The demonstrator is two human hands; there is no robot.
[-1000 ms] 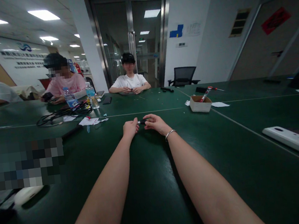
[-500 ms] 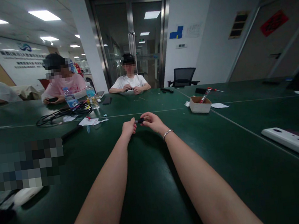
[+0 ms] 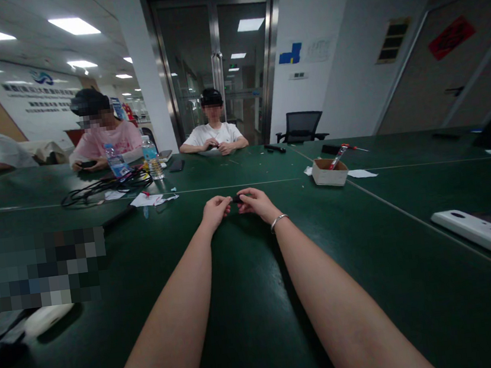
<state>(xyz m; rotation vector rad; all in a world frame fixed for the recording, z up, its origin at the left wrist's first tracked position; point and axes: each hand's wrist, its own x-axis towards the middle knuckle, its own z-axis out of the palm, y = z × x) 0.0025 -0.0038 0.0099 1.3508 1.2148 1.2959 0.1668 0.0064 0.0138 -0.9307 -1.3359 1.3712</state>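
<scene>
A small dark cylindrical object point(image 3: 235, 199) is held between my two hands above the green table point(image 3: 245, 255); its exact kind is too small to tell. My left hand point(image 3: 216, 211) pinches its left end between thumb and fingers. On its right end, the fingers of my right hand point(image 3: 257, 203) are closed, with a silver bracelet point(image 3: 278, 222) on that wrist. Fingers cover much of the object.
A small open box point(image 3: 329, 177) with a red-handled tool stands right of my hands. Paper scraps point(image 3: 146, 200), black cables point(image 3: 89, 191) and bottles point(image 3: 152, 159) lie or stand left. A white device point(image 3: 485, 238) rests far right. Several people sit around the table.
My left hand's fingers have shifted from a wrapped grip to a fingertip pinch on the dark object. Less of the object shows between the hands, and my right hand has lowered slightly.
</scene>
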